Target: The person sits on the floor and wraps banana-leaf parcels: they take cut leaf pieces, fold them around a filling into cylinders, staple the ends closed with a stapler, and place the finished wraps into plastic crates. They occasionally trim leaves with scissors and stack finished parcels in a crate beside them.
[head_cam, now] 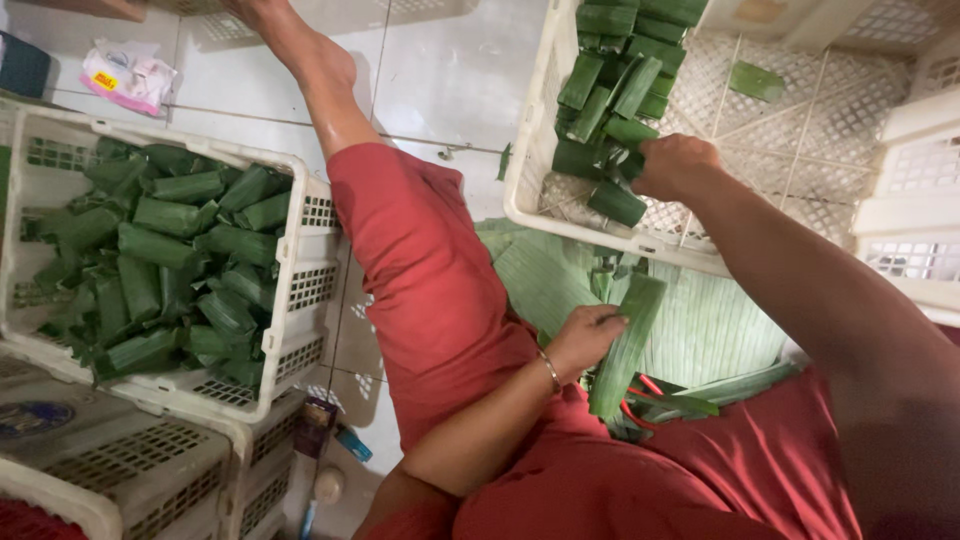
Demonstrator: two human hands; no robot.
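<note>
The right hand (678,165) was clenched on a leaf-wrapped parcel (617,201), setting it beside rows already filling part of the white crate (800,130); most of that crate lay bare. The left hand (583,340) gripped a leaf strip (626,345). Far left, another basket (300,260) brimmed on tiled floor (440,80).
</note>
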